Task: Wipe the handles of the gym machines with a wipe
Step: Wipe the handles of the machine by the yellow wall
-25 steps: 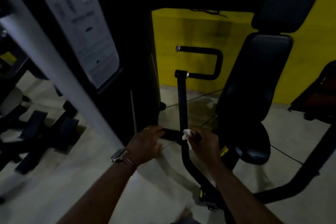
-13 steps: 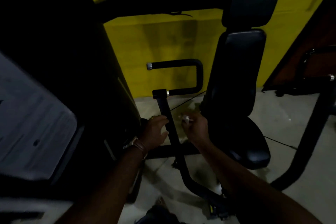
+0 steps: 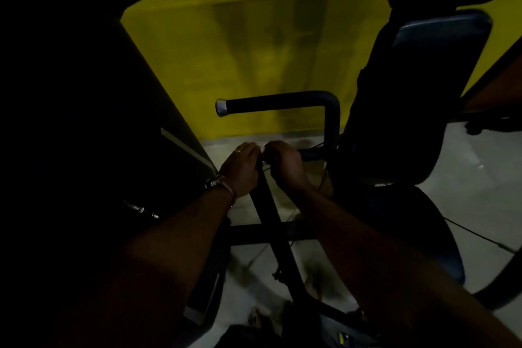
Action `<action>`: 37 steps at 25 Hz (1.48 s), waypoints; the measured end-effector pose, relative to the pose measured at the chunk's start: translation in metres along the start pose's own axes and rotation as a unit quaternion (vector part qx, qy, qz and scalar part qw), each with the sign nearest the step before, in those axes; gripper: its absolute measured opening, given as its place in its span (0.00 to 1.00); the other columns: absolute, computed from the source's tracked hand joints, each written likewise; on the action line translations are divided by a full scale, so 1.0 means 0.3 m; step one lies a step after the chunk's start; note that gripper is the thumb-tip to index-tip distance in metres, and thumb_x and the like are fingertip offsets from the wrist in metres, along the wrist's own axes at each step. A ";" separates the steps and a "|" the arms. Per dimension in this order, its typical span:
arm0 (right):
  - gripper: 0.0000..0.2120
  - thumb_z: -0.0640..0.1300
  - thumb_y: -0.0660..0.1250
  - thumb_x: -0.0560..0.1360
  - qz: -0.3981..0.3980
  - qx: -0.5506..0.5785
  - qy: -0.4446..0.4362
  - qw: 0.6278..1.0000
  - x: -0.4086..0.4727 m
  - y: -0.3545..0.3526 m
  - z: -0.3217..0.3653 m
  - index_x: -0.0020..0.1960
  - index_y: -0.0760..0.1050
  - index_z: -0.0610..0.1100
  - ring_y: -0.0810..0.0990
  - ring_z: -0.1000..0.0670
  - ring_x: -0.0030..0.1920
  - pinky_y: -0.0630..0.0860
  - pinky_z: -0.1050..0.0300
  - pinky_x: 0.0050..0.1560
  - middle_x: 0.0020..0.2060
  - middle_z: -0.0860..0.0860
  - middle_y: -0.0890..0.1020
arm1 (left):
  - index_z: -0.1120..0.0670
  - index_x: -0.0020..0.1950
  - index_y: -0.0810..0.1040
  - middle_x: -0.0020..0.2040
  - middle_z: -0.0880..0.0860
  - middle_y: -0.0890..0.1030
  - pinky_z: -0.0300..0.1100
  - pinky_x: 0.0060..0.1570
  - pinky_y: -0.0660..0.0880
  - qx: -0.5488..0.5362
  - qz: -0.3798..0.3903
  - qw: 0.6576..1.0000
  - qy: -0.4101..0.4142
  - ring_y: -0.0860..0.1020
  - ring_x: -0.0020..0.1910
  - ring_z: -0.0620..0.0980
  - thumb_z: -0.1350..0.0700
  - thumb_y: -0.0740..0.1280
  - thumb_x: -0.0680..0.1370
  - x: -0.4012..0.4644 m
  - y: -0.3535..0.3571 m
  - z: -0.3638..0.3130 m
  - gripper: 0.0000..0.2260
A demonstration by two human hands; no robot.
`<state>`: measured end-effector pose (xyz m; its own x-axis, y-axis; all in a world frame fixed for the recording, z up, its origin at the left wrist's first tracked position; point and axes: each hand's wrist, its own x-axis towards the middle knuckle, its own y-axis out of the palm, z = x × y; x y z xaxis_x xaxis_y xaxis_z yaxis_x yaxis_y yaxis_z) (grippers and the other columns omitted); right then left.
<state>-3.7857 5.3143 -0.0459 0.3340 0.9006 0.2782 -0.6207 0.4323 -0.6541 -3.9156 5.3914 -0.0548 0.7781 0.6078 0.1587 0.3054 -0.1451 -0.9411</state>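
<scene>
A black U-shaped handle point(image 3: 282, 102) with a chrome end cap juts from a dark upright lever arm point(image 3: 268, 206) of the gym machine. My left hand point(image 3: 243, 168) curls over the top of that lever arm. Close beside it, my right hand point(image 3: 285, 164) wraps around the lower bar point(image 3: 313, 154) of the handle. A small white wipe point(image 3: 264, 147) peeks out between the two hands, under my right fingers. Most of the wipe is hidden, and the scene is very dark.
The machine's padded backrest point(image 3: 409, 99) and seat point(image 3: 418, 229) stand at the right. A tall black weight-stack housing point(image 3: 84, 121) fills the left. A yellow wall point(image 3: 254, 51) is behind, with grey floor point(image 3: 480, 178) below. A frame crossbar point(image 3: 254, 232) runs low.
The view has closed in on the handle. Both hands have moved up the lever arm to its top, and my right hand now wraps the lower handle bar with the wipe.
</scene>
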 end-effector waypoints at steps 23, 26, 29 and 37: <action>0.10 0.26 0.65 0.66 0.164 -0.086 -0.028 0.982 0.078 -0.022 -0.039 0.44 0.78 0.35 0.77 0.39 0.45 0.67 0.54 0.35 0.38 0.38 0.81 | 0.60 0.44 0.82 0.43 0.59 0.82 0.54 0.47 0.77 -0.086 -0.021 0.982 -0.166 0.81 0.44 0.60 0.69 0.75 0.59 0.095 0.100 -0.047 0.15; 0.08 0.30 0.63 0.67 0.120 -0.131 -0.069 0.982 0.082 -0.120 -0.169 0.45 0.77 0.36 0.77 0.38 0.45 0.72 0.53 0.33 0.38 0.40 0.80 | 0.61 0.47 0.82 0.45 0.58 0.83 0.53 0.48 0.77 -0.083 -0.004 0.985 -0.148 0.81 0.46 0.59 0.67 0.78 0.56 0.095 0.101 -0.029 0.20; 0.06 0.31 0.66 0.68 -0.011 -0.101 0.004 0.995 -0.058 -0.140 -0.218 0.42 0.78 0.39 0.77 0.45 0.45 0.74 0.54 0.37 0.40 0.44 0.81 | 0.62 0.48 0.82 0.47 0.59 0.83 0.54 0.50 0.76 -0.068 0.005 0.987 -0.146 0.81 0.48 0.60 0.66 0.79 0.55 0.094 0.100 -0.035 0.23; 0.16 0.26 0.59 0.74 -0.048 0.651 0.543 0.528 -0.029 0.256 -0.129 0.58 0.76 0.36 0.82 0.47 0.35 0.79 0.58 0.34 0.44 0.38 0.80 | 0.59 0.52 0.82 0.51 0.58 0.83 0.54 0.52 0.77 -0.031 0.027 0.986 -0.159 0.80 0.52 0.60 0.60 0.76 0.61 0.112 0.092 -0.048 0.19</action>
<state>-3.8088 5.3380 -0.1258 0.1787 0.6193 -0.7645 -0.2894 0.7757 0.5608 -3.8732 5.3966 -0.0712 0.5855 0.8107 -0.0014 0.3100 -0.2255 -0.9236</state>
